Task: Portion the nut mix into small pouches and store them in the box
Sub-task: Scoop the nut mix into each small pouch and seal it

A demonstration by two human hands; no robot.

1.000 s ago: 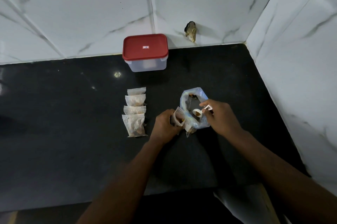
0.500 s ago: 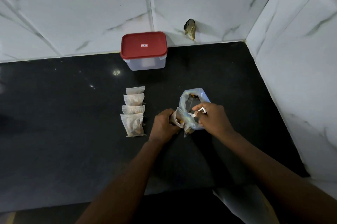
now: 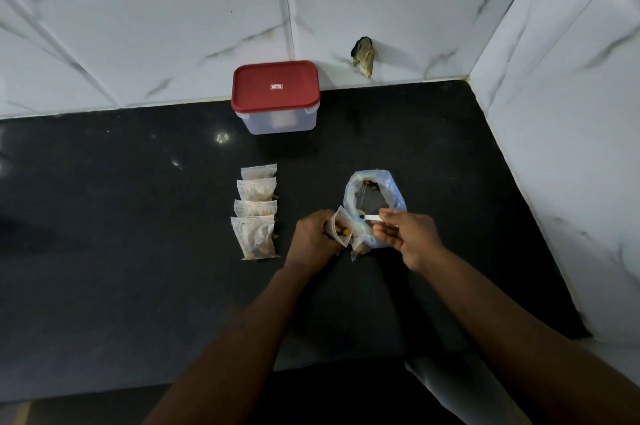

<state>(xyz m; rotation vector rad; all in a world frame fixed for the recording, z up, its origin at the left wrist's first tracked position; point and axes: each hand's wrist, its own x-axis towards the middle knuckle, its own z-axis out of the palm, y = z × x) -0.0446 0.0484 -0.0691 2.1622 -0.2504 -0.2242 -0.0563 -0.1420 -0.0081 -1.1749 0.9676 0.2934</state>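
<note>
Head view, looking down on a black countertop point(image 3: 104, 251) set in a corner of marbled white tiles point(image 3: 173, 26).

Surroundings:
- Box point(image 3: 280, 121), clear-walled, with its red lid point(image 3: 275, 87) on, stands at the back against the wall, well apart from both hands.
- Four filled pouches point(image 3: 255, 208) lie flat in an overlapping row in front of the box, just left of the left hand. The nearest is the largest in frame.
- A dark ragged object point(image 3: 363, 54) sits on the back wall, right of the box.
- Nothing lies between the hands and the box.

Hidden or unclear:
- What the wall object is cannot be told.
- The box's contents are not readable through its walls.
- The bowl of the scoop is mostly lost against the bag's rim, so its load cannot be seen.
- A clear plastic corner with brown pieces pokes out below the bag. Whether it belongs to the bag or to another pouch cannot be told.

Grip:
- The left hand point(image 3: 311, 239) is curled round an open pouch point(image 3: 341, 225), mouth tilted toward the bag, with orange and brown pieces visible inside.
- The right hand point(image 3: 408, 236) pinches the handle of a white scoop point(image 3: 370, 217) between thumb and fingertips.
- The scoop's bowl end lies at the near rim of the bag of nut mix point(image 3: 391, 189), a bluish plastic bag standing open just right of the pouch and touching it.
</note>
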